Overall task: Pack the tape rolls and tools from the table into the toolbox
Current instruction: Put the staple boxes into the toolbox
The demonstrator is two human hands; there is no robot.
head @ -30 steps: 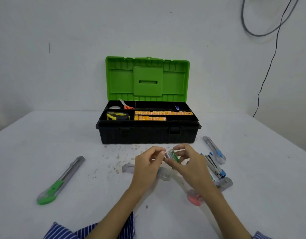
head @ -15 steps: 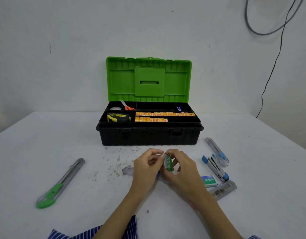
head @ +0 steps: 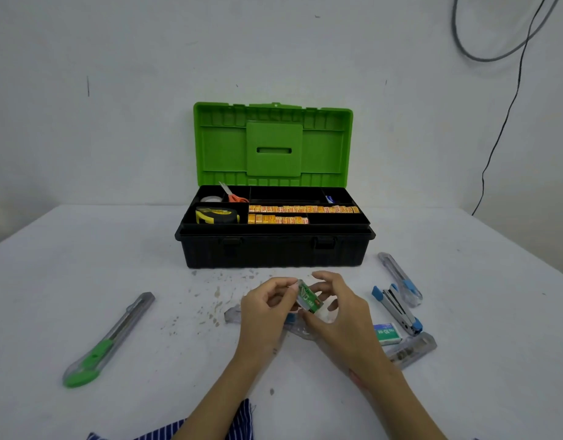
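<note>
Small green-labelled box (head: 308,299) was flat 1 s ago, now turned upright, pinched by left hand (head: 267,308) & right hand (head: 340,312), not yet in toolbox (head: 274,249).

- The toolbox (head: 274,249), black with a green lid, is standing open at the back of the counter; scissors (head: 232,195), a yellow tape measure (head: 216,215) and rows of small orange boxes (head: 302,210) are lying in its tray.
- A small green-labelled box (head: 308,299) is being pinched between both hands.
- A green utility knife (head: 105,341) is lying to the left.
- A blue utility knife (head: 400,279), a blue stapler (head: 397,309) and a green staple box (head: 387,334) are lying to the right.
</note>
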